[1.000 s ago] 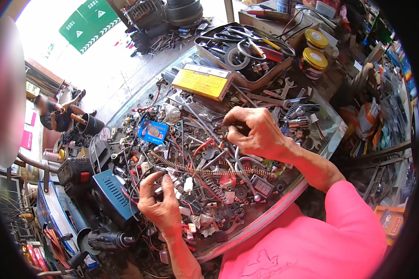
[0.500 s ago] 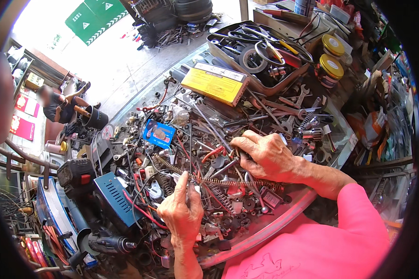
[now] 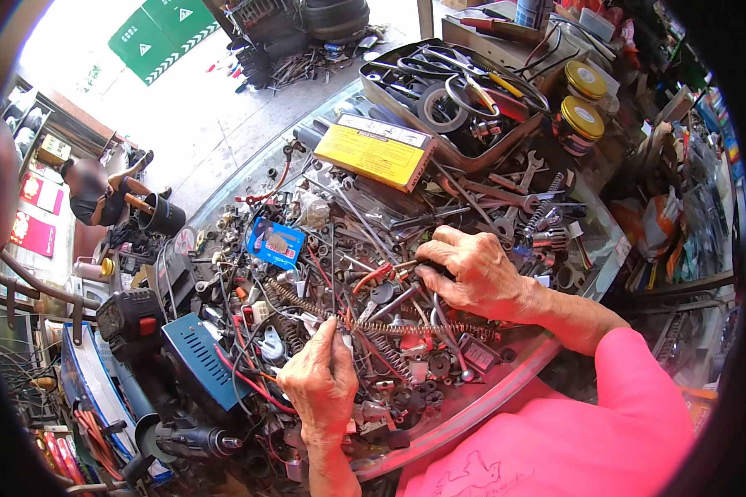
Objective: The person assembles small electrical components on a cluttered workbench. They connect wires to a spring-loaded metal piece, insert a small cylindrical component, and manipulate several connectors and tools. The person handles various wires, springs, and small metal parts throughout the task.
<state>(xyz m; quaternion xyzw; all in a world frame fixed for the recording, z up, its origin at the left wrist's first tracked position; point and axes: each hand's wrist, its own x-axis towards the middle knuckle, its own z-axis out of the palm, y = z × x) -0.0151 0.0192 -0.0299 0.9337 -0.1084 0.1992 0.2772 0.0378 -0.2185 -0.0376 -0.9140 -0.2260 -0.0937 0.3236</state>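
My left hand [image 3: 319, 381] comes up from the lower edge, its fingertips pinched on the middle of a long rusty coil spring [image 3: 423, 330] that lies across the heap of metal parts. To the right, my right hand [image 3: 472, 273] rests on the heap with its fingers curled around a small dark metal part [image 3: 427, 267]; a red-handled tool [image 3: 375, 277] lies just left of its fingertips. A second coil spring [image 3: 294, 300] runs up and left from the left hand. What exactly the right fingers enclose is partly hidden.
The glass-topped bench [image 3: 489, 398] is piled with screws, wires and tools. A yellow flat box [image 3: 373, 153] and a metal tray of tools [image 3: 456, 99] sit behind, with two yellow-lidded jars [image 3: 580, 120] at right. A blue charger box [image 3: 195, 360] and drill [image 3: 191, 443] lie left. A person [image 3: 91, 195] sits far left.
My left hand has moved right and closed its fingertips on the long spring. My right hand has come down and nearer over the heap, fingers staying curled.
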